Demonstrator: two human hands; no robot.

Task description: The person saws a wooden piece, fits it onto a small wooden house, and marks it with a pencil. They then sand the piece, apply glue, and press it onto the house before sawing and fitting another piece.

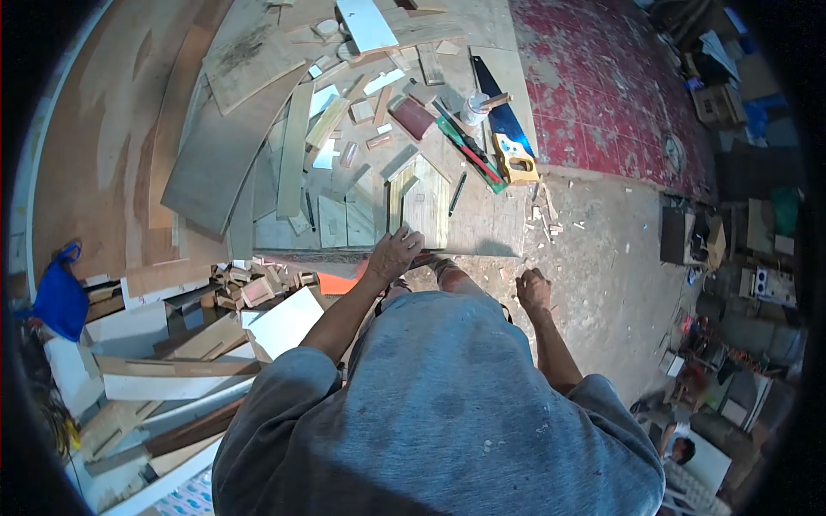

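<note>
My left hand [397,252] is at the bench's near edge, its bent fingers gripping the lower end of a house-shaped wooden piece [426,202] with a pointed top. My right hand [533,290] is off to the right, below the bench top and apart from it. Its fingers are curled in, and what they hold, if anything, is hidden. A dark pencil-like stick [459,193] lies just right of the wooden piece. Farther right rest a handsaw [502,107] with a yellow handle and a green-and-red tool [471,155].
Wood offcuts cover the workbench [490,225]. A small white pot [474,109] and a dark red block [412,118] stand behind the wooden piece. Large boards [228,159] lean at left, above a scrap pile [185,353]. Another person [680,447] is at lower right.
</note>
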